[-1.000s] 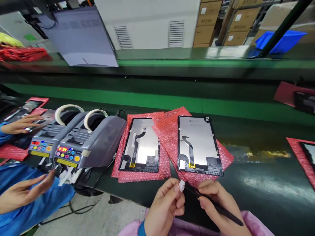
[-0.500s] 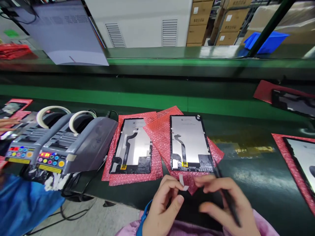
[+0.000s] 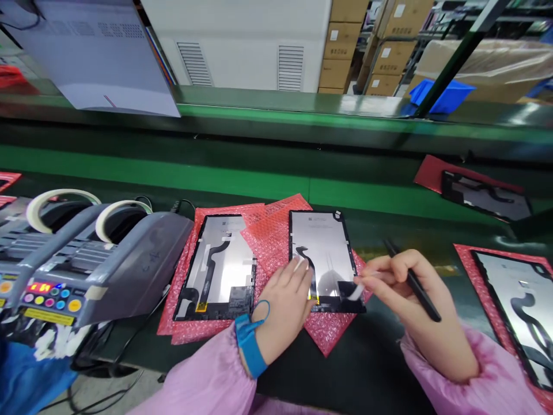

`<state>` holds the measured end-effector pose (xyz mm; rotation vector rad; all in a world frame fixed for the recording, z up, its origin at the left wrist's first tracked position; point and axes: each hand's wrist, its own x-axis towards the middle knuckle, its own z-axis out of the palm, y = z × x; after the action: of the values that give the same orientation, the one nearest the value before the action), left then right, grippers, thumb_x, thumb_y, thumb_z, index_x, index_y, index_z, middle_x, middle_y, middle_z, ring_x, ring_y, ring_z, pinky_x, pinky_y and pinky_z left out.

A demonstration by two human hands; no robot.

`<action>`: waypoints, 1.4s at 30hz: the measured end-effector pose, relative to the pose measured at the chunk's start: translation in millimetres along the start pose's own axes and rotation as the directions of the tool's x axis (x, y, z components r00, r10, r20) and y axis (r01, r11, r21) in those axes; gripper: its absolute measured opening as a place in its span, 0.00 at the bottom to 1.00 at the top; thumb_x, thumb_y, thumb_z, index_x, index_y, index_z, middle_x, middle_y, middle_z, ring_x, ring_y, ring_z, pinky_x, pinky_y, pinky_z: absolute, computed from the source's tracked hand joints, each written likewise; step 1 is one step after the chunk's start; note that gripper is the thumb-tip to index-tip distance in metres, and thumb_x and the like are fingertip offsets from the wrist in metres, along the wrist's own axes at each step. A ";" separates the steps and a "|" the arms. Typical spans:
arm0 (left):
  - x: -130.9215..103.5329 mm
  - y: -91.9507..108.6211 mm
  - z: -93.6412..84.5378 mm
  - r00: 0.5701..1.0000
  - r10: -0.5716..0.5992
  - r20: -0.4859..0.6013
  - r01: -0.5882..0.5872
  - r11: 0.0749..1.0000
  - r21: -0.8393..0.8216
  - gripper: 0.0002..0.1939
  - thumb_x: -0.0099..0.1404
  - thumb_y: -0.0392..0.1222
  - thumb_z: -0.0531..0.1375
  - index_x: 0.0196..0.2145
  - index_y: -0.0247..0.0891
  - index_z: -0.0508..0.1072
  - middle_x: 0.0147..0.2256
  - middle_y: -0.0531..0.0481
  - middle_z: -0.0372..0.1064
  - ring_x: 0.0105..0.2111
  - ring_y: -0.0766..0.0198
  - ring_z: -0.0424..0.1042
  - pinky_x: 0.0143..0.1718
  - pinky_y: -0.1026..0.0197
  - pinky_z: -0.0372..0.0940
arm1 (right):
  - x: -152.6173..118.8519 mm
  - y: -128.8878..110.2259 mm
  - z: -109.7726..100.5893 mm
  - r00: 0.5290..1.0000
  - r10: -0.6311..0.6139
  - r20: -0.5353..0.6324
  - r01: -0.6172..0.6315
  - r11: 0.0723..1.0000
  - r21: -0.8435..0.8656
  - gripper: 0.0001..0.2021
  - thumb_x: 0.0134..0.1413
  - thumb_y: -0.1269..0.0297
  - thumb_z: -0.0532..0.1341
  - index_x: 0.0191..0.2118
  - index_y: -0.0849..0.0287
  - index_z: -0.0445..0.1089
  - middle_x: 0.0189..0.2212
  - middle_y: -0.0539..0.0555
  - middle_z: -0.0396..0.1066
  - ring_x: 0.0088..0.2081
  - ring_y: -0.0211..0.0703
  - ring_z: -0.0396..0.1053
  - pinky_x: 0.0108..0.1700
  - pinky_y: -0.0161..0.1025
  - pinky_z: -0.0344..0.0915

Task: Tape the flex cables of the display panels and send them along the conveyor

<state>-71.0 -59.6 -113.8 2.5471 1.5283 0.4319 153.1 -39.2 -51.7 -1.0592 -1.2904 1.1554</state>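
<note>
My left hand (image 3: pixel 283 300) lies flat with its fingers stretched over the left part of a tablet display panel (image 3: pixel 322 230). A white bit of tape (image 3: pixel 301 263) shows at its fingertips. The panel rests on red bubble-wrap bags (image 3: pixel 326 334), and its dark flex cable is partly covered by my fingers. My right hand (image 3: pixel 415 294) is raised beside the panel's lower right corner. Thumb and forefinger pinch a short white tape strip (image 3: pixel 356 293), and a black pen-like tool (image 3: pixel 417 288) is tucked across the same hand. A second display panel (image 3: pixel 211 259) lies to the left.
Two grey tape dispensers (image 3: pixel 133 259) with tape rolls stand at left, cables trailing below. On the right are another panel (image 3: pixel 522 294) on red wrap and a dark panel (image 3: pixel 484 196) farther back. A green ledge (image 3: pixel 259 101) runs behind the bench.
My left hand has moved from in front of the panel onto its left side and flattened. My right hand has moved up and right, now pinching a white strip. The view has shifted slightly right.
</note>
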 end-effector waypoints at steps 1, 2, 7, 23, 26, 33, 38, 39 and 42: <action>2.4 0.7 5.8 0.999 0.036 0.008 -0.036 0.996 0.083 0.25 0.74 0.48 0.56 0.62 0.29 0.69 0.63 0.37 0.67 0.64 0.46 0.63 0.63 0.45 0.60 | 5.3 2.2 2.7 0.999 0.023 0.029 -0.023 1.000 0.002 0.19 0.55 0.69 0.72 0.32 0.53 0.58 0.34 0.48 0.79 0.34 0.38 0.80 0.38 0.33 0.75; 3.5 2.3 11.2 0.998 0.064 0.014 -0.066 0.987 0.147 0.27 0.74 0.51 0.55 0.62 0.29 0.69 0.63 0.37 0.68 0.64 0.47 0.64 0.62 0.47 0.60 | 10.1 5.1 6.1 0.997 0.046 0.059 -0.046 0.999 0.010 0.19 0.54 0.68 0.73 0.32 0.53 0.58 0.34 0.48 0.79 0.34 0.39 0.80 0.38 0.33 0.75; 5.1 11.1 20.8 0.998 0.058 -0.014 -0.052 0.961 0.273 0.28 0.73 0.57 0.56 0.59 0.32 0.72 0.60 0.39 0.71 0.60 0.49 0.68 0.57 0.49 0.62 | 28.3 21.4 24.6 0.952 0.164 0.259 -0.188 0.979 0.072 0.22 0.52 0.65 0.74 0.30 0.53 0.56 0.34 0.48 0.77 0.35 0.39 0.79 0.39 0.35 0.74; 15.2 38.1 27.5 0.996 -0.091 -0.016 0.090 0.916 0.390 0.26 0.70 0.57 0.61 0.54 0.33 0.76 0.58 0.36 0.72 0.44 0.51 0.71 0.41 0.51 0.66 | 85.9 85.4 54.3 0.902 0.277 0.330 -0.264 0.961 -0.085 0.26 0.45 0.54 0.74 0.34 0.51 0.54 0.37 0.47 0.70 0.32 0.41 0.77 0.28 0.36 0.70; 14.2 36.6 29.1 0.997 -0.062 -0.037 0.071 0.915 0.397 0.24 0.72 0.56 0.58 0.53 0.32 0.76 0.60 0.36 0.71 0.49 0.50 0.72 0.46 0.50 0.66 | 86.5 84.6 54.1 0.919 0.232 0.318 -0.188 0.968 -0.164 0.24 0.48 0.53 0.72 0.35 0.51 0.53 0.38 0.48 0.71 0.34 0.44 0.78 0.33 0.40 0.72; 12.6 29.7 40.9 0.999 -0.050 -0.006 0.050 0.958 0.282 0.26 0.75 0.53 0.54 0.57 0.27 0.71 0.61 0.30 0.68 0.65 0.47 0.64 0.64 0.45 0.58 | 79.0 80.8 55.4 0.933 0.212 0.290 -0.135 0.955 -0.264 0.23 0.51 0.56 0.70 0.37 0.50 0.52 0.43 0.50 0.70 0.34 0.43 0.78 0.38 0.44 0.73; 10.1 30.6 47.3 0.997 -0.074 -0.017 0.076 0.964 0.256 0.27 0.75 0.53 0.54 0.60 0.28 0.69 0.64 0.30 0.65 0.66 0.46 0.63 0.65 0.45 0.59 | 92.5 88.5 58.3 0.970 0.070 0.231 0.025 0.922 -0.387 0.24 0.48 0.54 0.72 0.37 0.50 0.53 0.45 0.53 0.70 0.40 0.48 0.75 0.44 0.49 0.70; 9.2 30.8 47.4 0.997 -0.079 -0.015 0.080 0.966 0.248 0.28 0.74 0.54 0.55 0.60 0.27 0.68 0.64 0.30 0.64 0.66 0.45 0.63 0.64 0.45 0.60 | 100.6 90.0 56.8 0.977 0.009 0.215 0.091 0.888 -0.450 0.25 0.46 0.54 0.73 0.36 0.50 0.53 0.44 0.54 0.71 0.42 0.51 0.73 0.46 0.51 0.69; 5.6 29.9 46.3 0.999 -0.055 -0.001 0.054 0.981 0.185 0.38 0.67 0.62 0.63 0.61 0.28 0.66 0.66 0.23 0.58 0.67 0.36 0.60 0.63 0.41 0.61 | 127.8 89.6 42.0 0.992 -0.108 0.060 0.119 0.720 -0.684 0.27 0.43 0.54 0.74 0.36 0.50 0.53 0.42 0.59 0.71 0.47 0.58 0.69 0.49 0.53 0.65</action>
<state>-28.9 -67.6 -149.0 2.6314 1.7066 0.2902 101.9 97.4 -121.3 -1.4732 -1.8400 0.5698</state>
